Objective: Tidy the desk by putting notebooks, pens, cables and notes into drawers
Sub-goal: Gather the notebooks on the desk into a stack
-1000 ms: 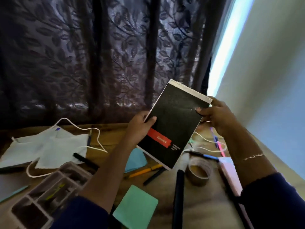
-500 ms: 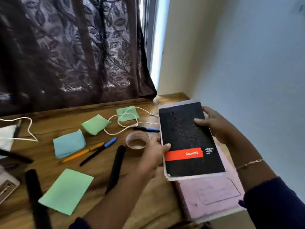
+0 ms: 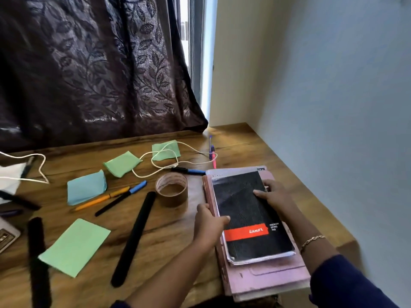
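The left hand (image 3: 208, 227) clamps its fingers (image 3: 223, 218) on the left edge of the black pad (image 3: 242, 210), and the right hand (image 3: 277, 197) pinches the right edge. The pad lies flat on the pink notebooks (image 3: 266, 280), just right of the tape roll (image 3: 171, 192). Its long axis points away from the person, and both hands are equally near it.
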A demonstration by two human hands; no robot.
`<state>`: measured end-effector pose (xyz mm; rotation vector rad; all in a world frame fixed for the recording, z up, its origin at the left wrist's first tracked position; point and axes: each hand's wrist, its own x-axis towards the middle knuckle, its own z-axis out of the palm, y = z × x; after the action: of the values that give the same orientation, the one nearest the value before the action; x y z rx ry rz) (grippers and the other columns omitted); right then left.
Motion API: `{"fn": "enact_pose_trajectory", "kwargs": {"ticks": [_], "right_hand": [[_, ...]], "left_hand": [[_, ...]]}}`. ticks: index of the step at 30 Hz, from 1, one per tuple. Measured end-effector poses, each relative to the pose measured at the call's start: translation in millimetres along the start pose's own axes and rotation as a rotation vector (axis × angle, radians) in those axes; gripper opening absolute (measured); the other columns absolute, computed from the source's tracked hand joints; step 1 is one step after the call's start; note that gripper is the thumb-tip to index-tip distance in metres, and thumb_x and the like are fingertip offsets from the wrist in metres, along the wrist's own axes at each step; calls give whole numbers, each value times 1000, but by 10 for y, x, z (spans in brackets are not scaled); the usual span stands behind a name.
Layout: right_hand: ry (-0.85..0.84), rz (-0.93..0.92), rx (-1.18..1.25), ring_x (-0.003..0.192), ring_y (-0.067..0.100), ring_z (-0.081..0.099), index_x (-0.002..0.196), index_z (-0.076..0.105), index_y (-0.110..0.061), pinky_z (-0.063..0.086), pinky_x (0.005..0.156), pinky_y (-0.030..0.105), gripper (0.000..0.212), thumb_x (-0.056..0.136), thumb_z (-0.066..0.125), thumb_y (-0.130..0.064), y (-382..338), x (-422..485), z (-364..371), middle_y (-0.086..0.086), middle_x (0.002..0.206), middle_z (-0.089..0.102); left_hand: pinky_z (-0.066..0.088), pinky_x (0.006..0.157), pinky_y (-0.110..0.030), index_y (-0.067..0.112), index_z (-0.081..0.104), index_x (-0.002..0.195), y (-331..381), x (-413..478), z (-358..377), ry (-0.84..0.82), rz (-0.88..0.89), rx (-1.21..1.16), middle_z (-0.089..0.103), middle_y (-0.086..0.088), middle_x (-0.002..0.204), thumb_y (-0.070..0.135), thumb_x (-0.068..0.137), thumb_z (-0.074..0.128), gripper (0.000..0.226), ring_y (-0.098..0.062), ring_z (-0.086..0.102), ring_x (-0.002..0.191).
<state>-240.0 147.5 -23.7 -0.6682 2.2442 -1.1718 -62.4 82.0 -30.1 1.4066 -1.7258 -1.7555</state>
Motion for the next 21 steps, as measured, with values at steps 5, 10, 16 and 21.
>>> {"fn": "enact_pose_trajectory", "kwargs": {"ticks": [5,10,16,21], "right_hand": [[197,38,-471,109,32,54,106,63,-6,41,91,37,35,87,57,-35,203,24,-207,15,109,63],[137,139,-312,76,22,46,58,36,-22,28,56,32,43,87,55,-47,369,-41,-311,3,70,45],[32,192,79,90,21,64,99,68,-13,50,85,39,71,51,78,-63,423,36,-441,3,95,70],[-87,42,324,83,12,68,109,59,-16,55,73,26,39,74,74,-26,156,-177,-703,6,105,68]], "left_hand": [[52,85,-40,4,51,106,-6,115,24,19,-82,-62,62,-13,108,19,76,72,40,-27,60,94],[40,65,-26,0,52,112,81,201,61,-7,-142,-240,58,-8,106,17,80,71,41,-16,49,80],[55,50,-29,-5,55,112,207,135,223,-87,-84,-444,67,-18,91,-7,74,69,40,-27,65,71],[57,70,-36,3,53,117,373,43,276,-152,213,-474,67,-15,103,-10,76,65,45,-31,66,92]]}}
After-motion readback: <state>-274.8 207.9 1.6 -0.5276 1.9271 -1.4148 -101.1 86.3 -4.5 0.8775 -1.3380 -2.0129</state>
